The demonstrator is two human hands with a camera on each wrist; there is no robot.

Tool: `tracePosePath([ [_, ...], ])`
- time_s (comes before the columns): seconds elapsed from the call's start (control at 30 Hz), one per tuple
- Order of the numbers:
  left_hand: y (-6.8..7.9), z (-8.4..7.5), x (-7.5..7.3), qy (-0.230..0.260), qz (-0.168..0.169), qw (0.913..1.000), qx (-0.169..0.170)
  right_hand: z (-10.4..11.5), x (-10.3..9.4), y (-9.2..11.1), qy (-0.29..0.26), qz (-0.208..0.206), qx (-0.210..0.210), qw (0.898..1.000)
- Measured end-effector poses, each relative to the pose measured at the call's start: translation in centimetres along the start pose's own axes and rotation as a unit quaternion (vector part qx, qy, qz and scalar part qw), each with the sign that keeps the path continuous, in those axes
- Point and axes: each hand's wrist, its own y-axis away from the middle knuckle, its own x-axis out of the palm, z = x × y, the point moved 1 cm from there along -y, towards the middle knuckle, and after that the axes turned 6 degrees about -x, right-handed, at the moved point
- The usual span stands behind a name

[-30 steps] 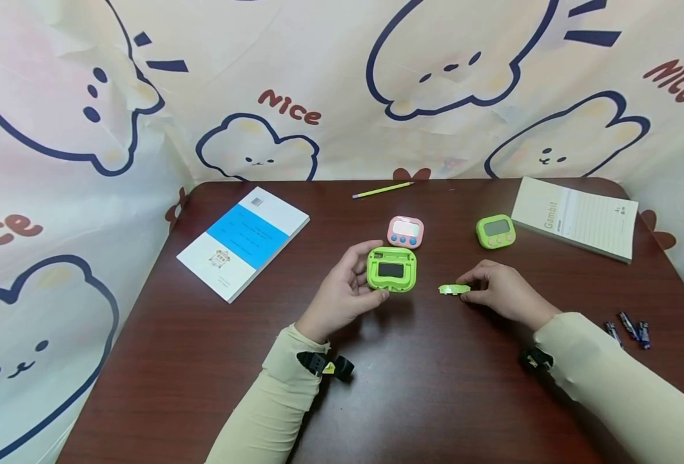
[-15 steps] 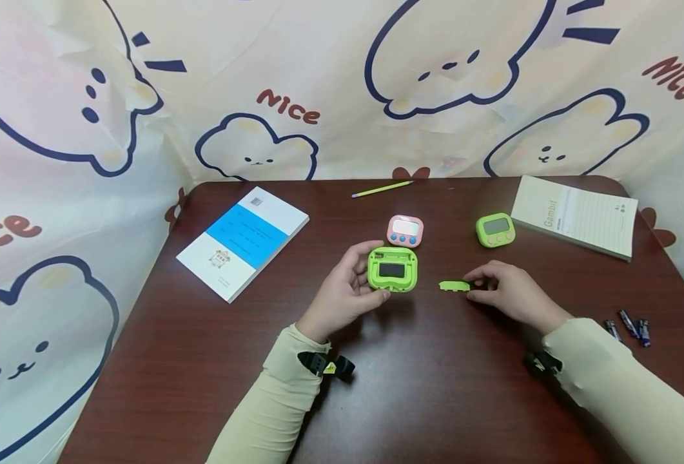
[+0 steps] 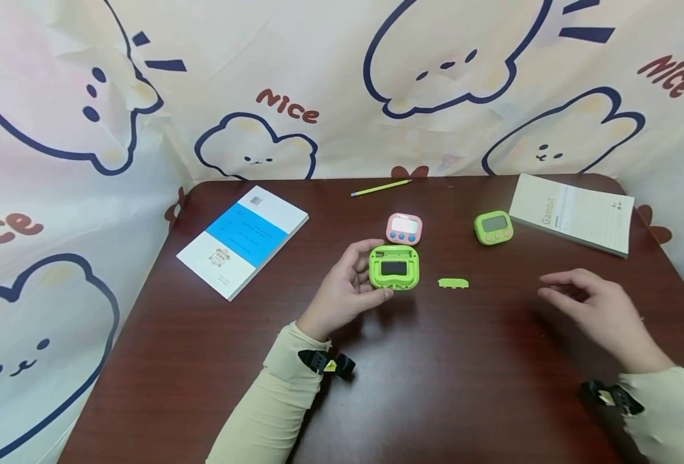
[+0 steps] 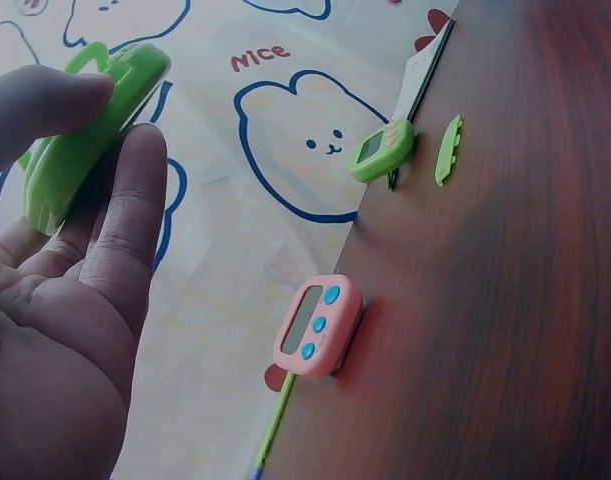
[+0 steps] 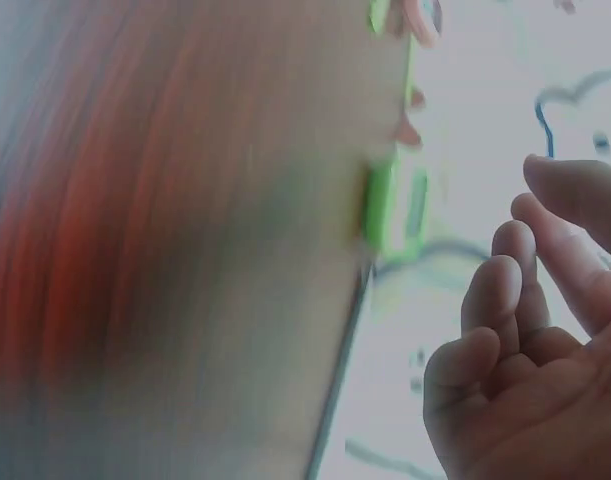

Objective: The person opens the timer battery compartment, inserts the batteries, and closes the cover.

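Observation:
My left hand [image 3: 344,290] holds a green digital timer [image 3: 394,267] by its left side, thumb at the lower edge and fingers behind. The timer's back faces up with its battery compartment uncovered. In the left wrist view the timer [image 4: 95,135] shows edge-on between thumb and fingers. A small green battery cover [image 3: 453,283] lies on the table to the timer's right. My right hand [image 3: 599,312] is above the table's right side, fingers loosely bent and holding nothing. It hides the spot where batteries lay in the earlier views.
A pink timer [image 3: 403,229] stands just behind the held one, and another green timer [image 3: 494,228] sits further right. A blue-and-white book [image 3: 243,241] lies at left, a notepad [image 3: 574,212] at back right. Along the back edge of the table [image 3: 434,386] is a pencil [image 3: 381,188].
My right hand has let go of the battery cover, leaving it on the table, and moved right over the batteries' spot. The left hand with the timer has barely moved.

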Motion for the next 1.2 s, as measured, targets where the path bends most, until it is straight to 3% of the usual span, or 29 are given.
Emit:
tracePosePath([
  [0.2,0.2,0.4,0.2,0.005,0.000,1.0000,-0.005,-3.4,-2.7,2.0,0.033,-0.055,0.105,0.992],
  [0.33,0.3,0.5,0.2,0.002,-0.002,1.0000,0.000,-6.5,-3.8,2.3,0.040,-0.081,0.152,0.984],
  [0.63,0.3,-0.2,0.1,-0.005,0.001,0.9999,0.012,-12.1,-4.2,3.7,0.077,-0.014,0.189,0.979],
  [0.87,0.3,-0.5,0.3,-0.006,0.007,0.9997,0.021,-12.5,-4.2,4.1,0.067,0.010,0.196,0.978],
  [1.03,0.3,-0.7,0.6,-0.001,0.014,0.9997,0.020,-12.3,-4.7,4.1,0.097,0.022,0.191,0.976],
  [1.13,0.3,-0.8,0.8,-0.006,0.015,0.9996,0.022,-11.9,-4.9,4.4,0.105,-0.002,0.192,0.976],
  [1.2,0.2,-0.9,1.0,-0.007,0.019,0.9995,0.025,-11.3,-4.8,4.5,0.081,-0.038,0.192,0.977],
])
